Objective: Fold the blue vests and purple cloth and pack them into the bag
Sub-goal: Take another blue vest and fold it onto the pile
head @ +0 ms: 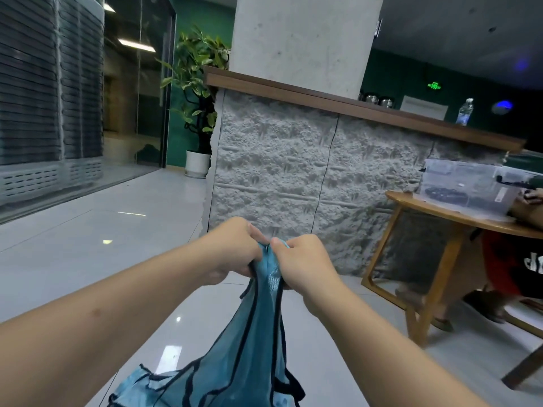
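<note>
A blue mesh vest (249,345) with dark trim hangs in front of me, stretching from my hands down to the bottom of the view. My left hand (235,248) and my right hand (302,259) pinch its top edge side by side, held up at arm's length, knuckles nearly touching. The lower part of the vest bunches near the bottom edge. Neither a purple cloth nor a bag is visible.
A stone-faced counter (308,171) with a wooden top stands straight ahead. At the right a wooden table (440,212) carries a clear plastic box (467,183), and a person in red shorts (514,265) sits beside it. A potted plant (197,107) stands at the back left on the glossy tile floor.
</note>
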